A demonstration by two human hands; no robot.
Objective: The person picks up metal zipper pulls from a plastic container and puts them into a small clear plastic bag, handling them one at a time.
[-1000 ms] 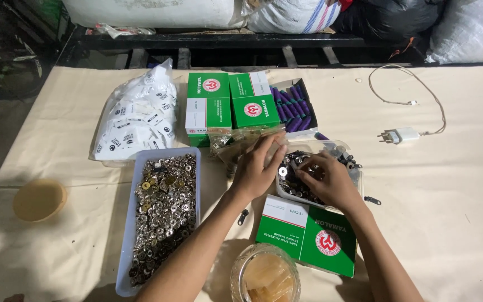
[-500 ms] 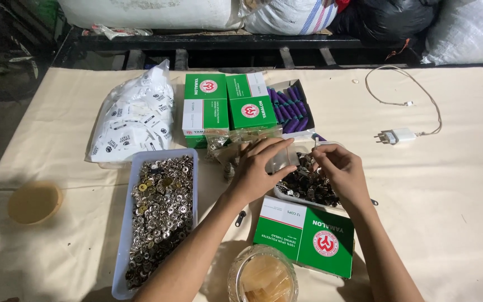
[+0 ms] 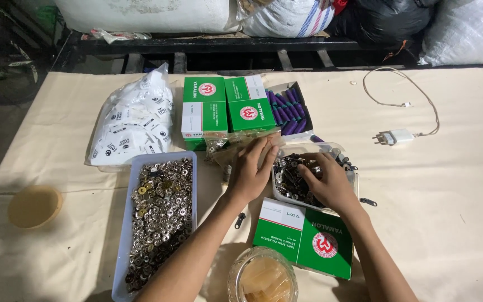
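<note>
My left hand (image 3: 252,170) lies flat, fingers together, against the left rim of a clear plastic tray (image 3: 308,147). The tray holds a pile of small dark metal pieces (image 3: 288,174). My right hand (image 3: 328,183) is down in that pile with its fingers curled among the pieces, so I cannot see whether it grips any. A small clear bag with metal bits (image 3: 225,146) lies just beyond my left hand's fingertips.
A blue tray (image 3: 126,229) of silver snap buttons (image 3: 160,212) stands at the left. Two green boxes (image 3: 203,106) and an open box of purple thread spools (image 3: 287,109) sit behind. Another green box (image 3: 308,237) and a jar (image 3: 261,277) lie near me. White label bag (image 3: 132,126), charger (image 3: 395,136), tan disc (image 3: 32,206).
Half a second ago both hands were raised together over the clear tray. Now my right hand has dropped into the dark pieces and my left has settled flat at the tray's left rim.
</note>
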